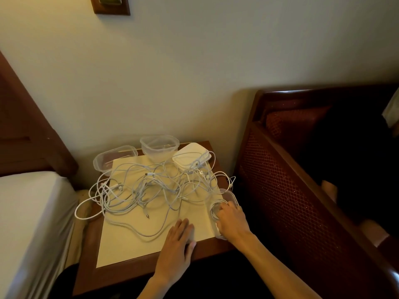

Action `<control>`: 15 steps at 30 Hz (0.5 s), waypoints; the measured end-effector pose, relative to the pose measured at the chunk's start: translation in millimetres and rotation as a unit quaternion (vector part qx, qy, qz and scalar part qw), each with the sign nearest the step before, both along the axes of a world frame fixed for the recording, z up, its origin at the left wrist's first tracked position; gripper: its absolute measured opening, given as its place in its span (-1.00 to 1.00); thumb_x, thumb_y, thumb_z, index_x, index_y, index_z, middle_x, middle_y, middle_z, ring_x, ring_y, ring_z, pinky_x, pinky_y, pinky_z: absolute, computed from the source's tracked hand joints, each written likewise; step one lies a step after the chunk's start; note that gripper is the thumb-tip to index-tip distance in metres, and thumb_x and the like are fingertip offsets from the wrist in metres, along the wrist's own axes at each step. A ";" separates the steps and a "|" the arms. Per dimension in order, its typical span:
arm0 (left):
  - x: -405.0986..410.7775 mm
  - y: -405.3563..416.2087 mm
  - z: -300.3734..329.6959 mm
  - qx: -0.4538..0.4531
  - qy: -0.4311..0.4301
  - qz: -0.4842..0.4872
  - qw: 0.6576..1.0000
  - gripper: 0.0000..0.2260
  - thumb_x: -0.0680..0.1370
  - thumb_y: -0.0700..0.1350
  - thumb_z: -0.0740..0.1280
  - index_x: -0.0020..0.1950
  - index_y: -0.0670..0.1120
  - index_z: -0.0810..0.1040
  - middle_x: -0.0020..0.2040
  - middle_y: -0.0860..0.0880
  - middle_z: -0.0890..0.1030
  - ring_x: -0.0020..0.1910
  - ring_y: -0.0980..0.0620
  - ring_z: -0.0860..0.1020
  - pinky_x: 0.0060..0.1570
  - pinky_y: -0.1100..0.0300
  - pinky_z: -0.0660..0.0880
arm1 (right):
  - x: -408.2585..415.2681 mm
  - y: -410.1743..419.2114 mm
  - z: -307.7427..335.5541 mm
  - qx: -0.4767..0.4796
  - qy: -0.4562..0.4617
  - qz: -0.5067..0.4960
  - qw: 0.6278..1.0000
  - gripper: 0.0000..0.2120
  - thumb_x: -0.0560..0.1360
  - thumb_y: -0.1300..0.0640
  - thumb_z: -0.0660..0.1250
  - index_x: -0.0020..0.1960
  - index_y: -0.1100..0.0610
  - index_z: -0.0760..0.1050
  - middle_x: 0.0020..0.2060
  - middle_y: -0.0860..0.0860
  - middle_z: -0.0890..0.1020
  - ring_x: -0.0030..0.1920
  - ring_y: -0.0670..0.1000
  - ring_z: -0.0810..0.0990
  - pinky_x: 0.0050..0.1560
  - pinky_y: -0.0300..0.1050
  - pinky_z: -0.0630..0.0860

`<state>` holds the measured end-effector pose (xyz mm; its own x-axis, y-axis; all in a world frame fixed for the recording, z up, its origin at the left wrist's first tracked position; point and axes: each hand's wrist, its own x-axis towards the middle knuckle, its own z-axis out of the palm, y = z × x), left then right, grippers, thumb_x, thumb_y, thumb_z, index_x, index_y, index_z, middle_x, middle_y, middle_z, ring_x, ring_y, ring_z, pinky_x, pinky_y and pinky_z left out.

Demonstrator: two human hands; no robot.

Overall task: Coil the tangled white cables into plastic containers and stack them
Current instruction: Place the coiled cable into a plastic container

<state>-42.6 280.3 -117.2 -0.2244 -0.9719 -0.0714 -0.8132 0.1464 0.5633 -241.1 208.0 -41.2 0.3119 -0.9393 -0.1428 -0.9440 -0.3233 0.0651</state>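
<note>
Head view: right hand (232,221) hides coiled cable (214,209), grip unclear; left hand (180,236) flat.

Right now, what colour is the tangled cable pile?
White, the tangled cable pile; head view, under warm light.

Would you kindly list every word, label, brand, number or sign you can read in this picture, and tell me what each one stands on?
None can be read.
The plastic containers, the stack of lids and the tangled white cables show no legible print.
The cream sheet on the table is blank.
The framed object on the wall is cut off, with no text showing.
</note>
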 end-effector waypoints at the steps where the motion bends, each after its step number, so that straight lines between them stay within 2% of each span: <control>1: -0.6 0.2 0.5 0.001 0.002 -0.001 1.000 -0.31 0.49 0.40 -0.23 0.58 0.17 0.04 0.56 0.26 -0.12 0.54 0.22 -0.23 0.52 0.25 -0.13 | 2.7 1.8 3.5 -0.009 -0.003 -0.009 1.000 -0.67 0.59 0.15 0.13 0.31 0.09 0.47 0.27 0.03 0.50 0.31 0.12 0.38 0.29 0.05 0.29; 4: -0.8 -1.9 8.9 0.023 0.030 0.001 0.999 -0.33 0.50 0.39 -0.14 0.57 0.16 0.10 0.55 0.28 -0.07 0.54 0.22 -0.18 0.51 0.27 -0.08 | 13.8 -0.1 14.2 -0.048 -0.046 -0.016 0.998 -0.73 0.58 0.14 0.13 0.15 0.05 0.56 0.13 -0.01 0.58 0.23 0.08 0.46 0.24 0.06 0.32; 6: -0.5 -4.5 18.3 0.004 0.041 0.016 0.999 -0.54 0.62 0.21 0.10 0.50 0.13 0.29 0.53 0.24 0.16 0.54 0.18 0.07 0.45 0.28 0.18 | 22.4 -7.0 23.5 -0.079 -0.112 0.007 0.991 -0.74 0.57 0.11 0.13 0.05 0.06 0.60 0.03 -0.01 0.62 0.14 0.06 0.56 0.17 0.03 0.45; 7: -1.3 -5.8 24.2 -0.035 0.042 0.041 0.998 -0.65 0.64 0.09 0.19 0.42 0.09 0.40 0.46 0.19 0.32 0.46 0.16 0.28 0.30 0.30 0.35 | 26.9 -11.1 27.0 -0.084 -0.158 0.017 0.984 -0.73 0.57 0.10 0.13 0.04 0.07 0.61 0.02 -0.02 0.63 0.09 0.05 0.59 0.09 0.01 0.51; 8: -2.9 -7.2 31.8 -0.087 0.048 0.079 0.992 -0.74 0.63 0.00 0.24 0.32 0.06 0.48 0.34 0.16 0.46 0.26 0.17 0.47 0.09 0.33 0.45 | 32.3 -15.5 31.5 -0.086 -0.206 0.022 0.974 -0.73 0.58 0.11 0.14 0.08 0.07 0.61 0.05 -0.03 0.62 0.07 0.03 0.60 0.03 -0.01 0.54; 9: -3.9 -9.6 40.2 -0.135 0.058 0.121 0.982 -0.81 0.61 -0.05 0.28 0.22 0.05 0.52 0.21 0.15 0.53 0.03 0.21 0.55 -0.11 0.36 0.46 | 38.1 -19.4 35.8 -0.090 -0.248 0.027 0.964 -0.74 0.59 0.13 0.16 0.16 0.07 0.59 0.11 -0.05 0.59 0.07 0.01 0.60 -0.02 -0.04 0.56; 10: -4.4 -12.7 49.7 -0.172 0.070 0.158 0.970 -0.84 0.59 -0.08 0.32 0.16 0.05 0.52 0.12 0.15 0.55 -0.16 0.23 0.54 -0.25 0.37 0.42 | 43.6 -24.8 39.2 -0.096 -0.273 0.035 0.957 -0.73 0.59 0.16 0.20 0.23 0.07 0.55 0.17 -0.06 0.54 0.07 -0.01 0.58 -0.05 -0.10 0.56; 11: -3.7 -17.1 56.9 -0.197 0.080 0.184 0.960 -0.84 0.57 -0.10 0.35 0.14 0.04 0.51 0.07 0.14 0.53 -0.27 0.21 0.51 -0.34 0.35 0.41 | 48.8 -30.9 42.8 -0.099 -0.278 0.045 0.954 -0.69 0.57 0.21 0.24 0.29 0.06 0.50 0.21 -0.05 0.48 0.07 -0.01 0.57 -0.08 -0.15 0.54; 13: 0.9 -28.8 65.2 -0.196 0.077 0.208 0.955 -0.77 0.56 -0.09 0.36 0.20 0.03 0.47 0.10 0.11 0.49 -0.27 0.13 0.53 -0.38 0.23 0.45 | 57.7 -45.5 47.0 -0.073 -0.243 0.051 0.966 -0.60 0.51 0.27 0.33 0.32 0.04 0.47 0.25 -0.02 0.39 0.13 0.04 0.52 -0.09 -0.12 0.53; 15: 8.6 -41.0 72.1 -0.140 0.051 0.226 0.963 -0.68 0.59 -0.03 0.32 0.33 0.02 0.42 0.18 0.08 0.47 -0.14 0.01 0.60 -0.27 0.09 0.51 | 64.5 -58.4 52.0 -0.025 -0.207 0.035 0.977 -0.61 0.47 0.27 0.37 0.27 0.03 0.52 0.24 -0.02 0.39 0.19 0.05 0.47 -0.02 -0.07 0.50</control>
<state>-34.0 239.2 -45.1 0.2339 -0.9501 0.2067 -0.7722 -0.0523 0.6332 -176.6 149.6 10.8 0.3974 -0.9159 0.0557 -0.8681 -0.3949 -0.3007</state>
